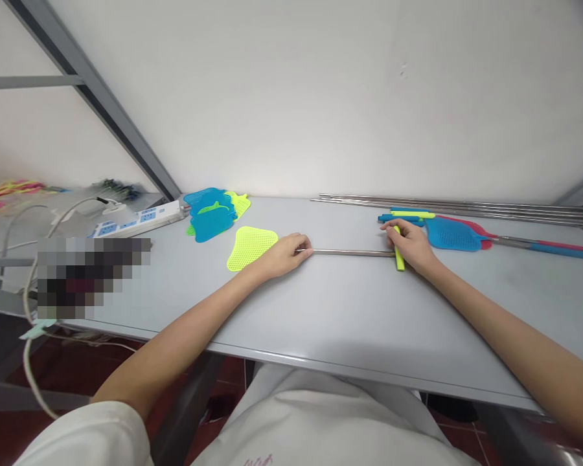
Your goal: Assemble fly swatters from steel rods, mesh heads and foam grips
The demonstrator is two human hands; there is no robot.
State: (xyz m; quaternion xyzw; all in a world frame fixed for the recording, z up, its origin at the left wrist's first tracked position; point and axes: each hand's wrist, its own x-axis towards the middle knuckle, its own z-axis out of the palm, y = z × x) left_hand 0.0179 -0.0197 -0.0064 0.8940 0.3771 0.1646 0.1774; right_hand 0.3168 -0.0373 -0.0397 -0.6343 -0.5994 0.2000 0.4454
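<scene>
My left hand point(287, 255) is closed around the left end of a thin metal rod point(352, 252), which runs to the right just above the grey table. A yellow perforated fly swatter head point(252, 247) lies by that hand's wrist; whether it joins the rod is hidden by my fingers. At the rod's other end, my right hand point(412, 244) grips a yellow handle tube point(400, 257), held crosswise to the rod. Behind the right hand lie blue handle tubes point(403, 218) and a yellow one point(412, 214).
Blue and yellow-green swatter heads point(214, 220) are piled at the back left, beside a white power strip point(138, 221). Long metal rods point(457, 206) lie along the wall at right. Blue and red swatters with handles point(454, 234) lie at right. The table's front edge point(320, 366) is near my body.
</scene>
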